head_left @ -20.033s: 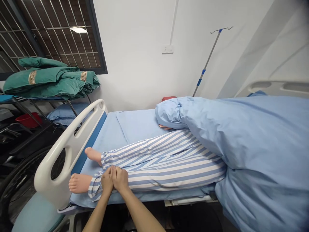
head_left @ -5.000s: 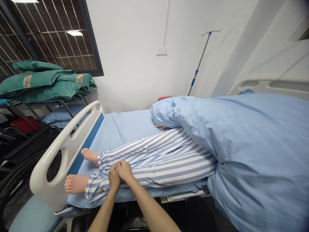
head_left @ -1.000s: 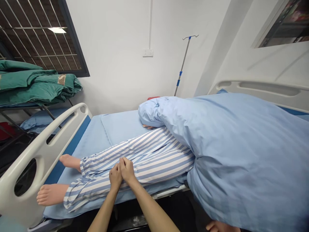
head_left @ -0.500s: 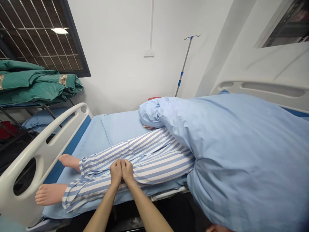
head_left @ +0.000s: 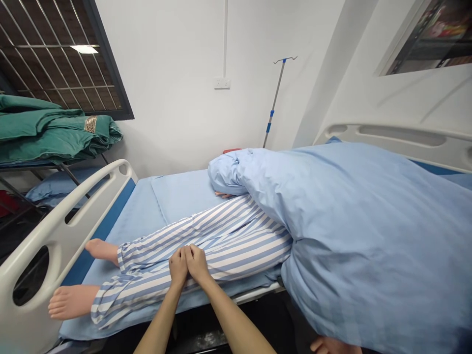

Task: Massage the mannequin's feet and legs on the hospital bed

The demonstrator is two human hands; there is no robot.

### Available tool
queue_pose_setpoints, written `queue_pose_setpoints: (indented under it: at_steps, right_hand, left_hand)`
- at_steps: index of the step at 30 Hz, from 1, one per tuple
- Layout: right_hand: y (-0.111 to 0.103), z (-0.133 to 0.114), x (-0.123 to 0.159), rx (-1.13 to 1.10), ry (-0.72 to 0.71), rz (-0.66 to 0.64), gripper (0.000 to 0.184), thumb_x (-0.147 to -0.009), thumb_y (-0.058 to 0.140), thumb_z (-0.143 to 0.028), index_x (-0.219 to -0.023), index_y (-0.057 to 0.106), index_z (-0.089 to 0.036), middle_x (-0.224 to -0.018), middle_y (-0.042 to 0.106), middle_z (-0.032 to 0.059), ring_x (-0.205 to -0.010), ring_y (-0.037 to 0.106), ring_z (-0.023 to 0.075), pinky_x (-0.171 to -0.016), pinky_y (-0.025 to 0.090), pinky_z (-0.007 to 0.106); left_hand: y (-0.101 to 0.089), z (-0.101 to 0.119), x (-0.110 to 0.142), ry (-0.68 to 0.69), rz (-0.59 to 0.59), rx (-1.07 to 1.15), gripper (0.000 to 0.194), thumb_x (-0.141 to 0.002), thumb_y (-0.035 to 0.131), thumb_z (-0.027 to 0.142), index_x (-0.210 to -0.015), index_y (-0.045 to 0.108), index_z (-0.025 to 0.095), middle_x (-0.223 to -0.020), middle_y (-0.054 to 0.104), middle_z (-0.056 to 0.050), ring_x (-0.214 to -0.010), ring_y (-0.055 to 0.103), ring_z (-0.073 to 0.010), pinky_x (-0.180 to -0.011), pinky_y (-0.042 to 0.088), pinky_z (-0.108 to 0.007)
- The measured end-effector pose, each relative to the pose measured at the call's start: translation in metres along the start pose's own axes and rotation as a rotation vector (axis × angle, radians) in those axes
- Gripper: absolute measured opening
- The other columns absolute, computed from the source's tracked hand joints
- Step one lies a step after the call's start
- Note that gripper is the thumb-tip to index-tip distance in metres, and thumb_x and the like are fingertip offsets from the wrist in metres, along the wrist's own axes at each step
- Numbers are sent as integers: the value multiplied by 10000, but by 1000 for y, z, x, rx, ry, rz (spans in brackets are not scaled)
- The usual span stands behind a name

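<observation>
My left hand [head_left: 178,265] and my right hand [head_left: 196,262] are side by side and touching, both closed with knuckles up. They are over the near leg of a figure in blue-and-white striped trousers [head_left: 236,258], around the knee. Their curled fingertips are hidden, so I cannot tell whether any cloth is in them. The figure lies on a light blue bed sheet [head_left: 177,191], with bare feet [head_left: 73,301] to the left. A blue quilt [head_left: 354,211] covers it from the hips up, bunched at its lower edge. A few fingers [head_left: 223,194] peek out from beneath the quilt.
A white bed-end board [head_left: 79,216] stands at the left and a headboard [head_left: 401,137] at the right. Behind the bed is an IV pole [head_left: 276,101]. Green folded bedding [head_left: 55,130] lies on a rack. Part of another hand [head_left: 328,345] shows under the quilt's near edge.
The view has shifted slightly, so the bed and wall sit a little further left. My hands stay closed together over the same leg.
</observation>
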State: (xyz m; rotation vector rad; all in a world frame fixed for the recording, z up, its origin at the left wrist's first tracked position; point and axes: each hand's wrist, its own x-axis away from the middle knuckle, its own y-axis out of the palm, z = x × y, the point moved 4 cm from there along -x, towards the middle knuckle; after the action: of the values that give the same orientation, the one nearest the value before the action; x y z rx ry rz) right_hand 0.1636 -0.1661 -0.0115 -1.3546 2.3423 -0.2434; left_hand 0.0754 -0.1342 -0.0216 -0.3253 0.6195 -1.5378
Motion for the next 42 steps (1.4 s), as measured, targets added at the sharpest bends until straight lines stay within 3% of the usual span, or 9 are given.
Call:
queue_pose_setpoints:
  at_steps: [4, 9, 14, 17, 22, 28, 34, 42]
  right_hand:
    - [-13, 2, 10, 121, -56, -51, 383, -896, 316, -345, -591, 486, -186, -546, 530, -5, -527, 441, 104, -527, 230, 235]
    - [-11, 6, 9, 146, -28, -2, 389, -900, 308, -339, -586, 482, -187, -529, 522, -5, -513, 434, 106, -527, 217, 241]
    - [-7, 9, 3, 58, -3, 9, 392, -896, 307, -348, -568, 453, -191, -526, 508, -9, -517, 441, 109, -525, 230, 234]
    - [-6, 15, -1, -29, 49, 33, 380, -885, 313, -348, -559, 432, -192, -538, 506, -10, -534, 446, 113, -527, 256, 225]
    - [-16, 13, -9, -115, 95, 50, 377, -864, 332, -347, -531, 419, -192, -513, 475, -19, -525, 415, 112, -509, 272, 217]
    - [-47, -10, -11, 13, -97, -15, 384, -892, 320, -355, -593, 493, -186, -522, 472, -25, -514, 400, 100, -514, 235, 226]
    - [-52, 16, -4, 138, -73, -12, 369, -896, 328, -333, -607, 503, -188, -538, 500, -14, -534, 431, 105, -541, 225, 237]
    - [-58, 31, -11, -130, 25, 88, 395, -890, 319, -382, -555, 394, -187, -506, 386, -47, -507, 354, 95, -514, 256, 215]
  left_hand:
    - [1, 1, 2, 47, 6, -40, 353, -835, 341, 374, -541, 400, 187, -505, 440, 25, -523, 371, -109, -555, 252, -245]
    - [0, 1, 2, 29, -9, 25, 359, -827, 353, 392, -537, 407, 187, -502, 444, 25, -532, 387, -113, -547, 269, -240]
    - [2, 16, -3, -17, 29, 184, 354, -800, 382, 398, -512, 343, 196, -478, 374, 38, -518, 356, -110, -520, 283, -234]
    - [7, 23, 1, -36, 41, 239, 344, -807, 369, 403, -531, 380, 197, -498, 423, 29, -529, 390, -117, -532, 303, -237]
    - [19, 19, 8, 45, -2, 31, 348, -828, 339, 393, -575, 468, 192, -551, 523, -3, -549, 429, -127, -560, 284, -244]
    - [25, 15, 8, 71, -50, -74, 336, -839, 324, 357, -580, 459, 193, -551, 512, -1, -536, 410, -120, -548, 248, -240]
    - [23, 19, 10, 118, -38, -94, 331, -840, 327, 345, -571, 440, 189, -560, 500, 6, -566, 426, -121, -583, 266, -243]
    - [36, 41, 4, 8, -20, 129, 375, -822, 346, 404, -511, 349, 195, -473, 375, 32, -507, 361, -111, -523, 266, -237]
